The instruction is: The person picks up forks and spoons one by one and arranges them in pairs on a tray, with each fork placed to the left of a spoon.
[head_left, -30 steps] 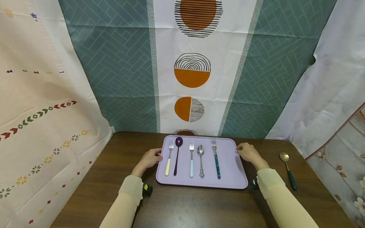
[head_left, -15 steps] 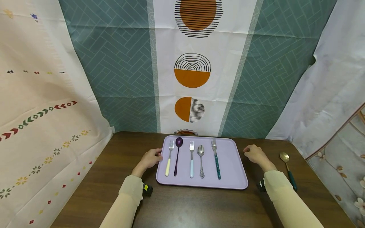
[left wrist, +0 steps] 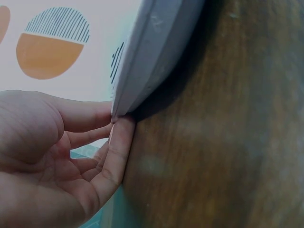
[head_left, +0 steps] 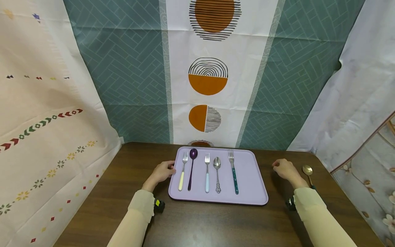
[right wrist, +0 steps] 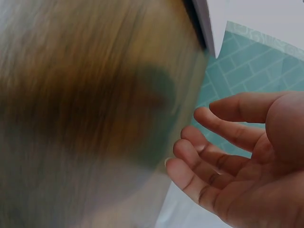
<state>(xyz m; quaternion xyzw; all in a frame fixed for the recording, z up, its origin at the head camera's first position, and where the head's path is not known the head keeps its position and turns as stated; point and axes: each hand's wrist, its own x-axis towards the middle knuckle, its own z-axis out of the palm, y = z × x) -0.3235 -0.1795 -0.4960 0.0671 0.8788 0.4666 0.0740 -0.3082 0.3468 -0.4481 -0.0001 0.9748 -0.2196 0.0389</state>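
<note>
A lilac tray (head_left: 250, 178) lies on the wooden table. Its left rim is pinched by my left hand (head_left: 160, 172), thumb on one side and fingertips on the other, as the left wrist view shows at the tray edge (left wrist: 156, 52). On the tray lie a yellow-handled fork (head_left: 181, 180), a purple spoon (head_left: 193, 154), a light-blue-handled fork (head_left: 207, 181), a silver spoon (head_left: 217, 163) and a green-handled fork (head_left: 235, 180). My right hand (head_left: 287, 170), fingers loosely bent and holding nothing, hovers between the tray and a gold spoon (head_left: 307, 169), whose green handle is mostly hidden by the sleeve.
The brown table (head_left: 216, 226) ends at a patterned cloth backdrop (head_left: 139, 103) behind the tray. A cream cloth (head_left: 61, 154) hangs on the left, a white one (head_left: 345, 103) on the right.
My right hand has left the tray's right rim and moved right towards the gold spoon. The left hand and the tray have stayed put.
</note>
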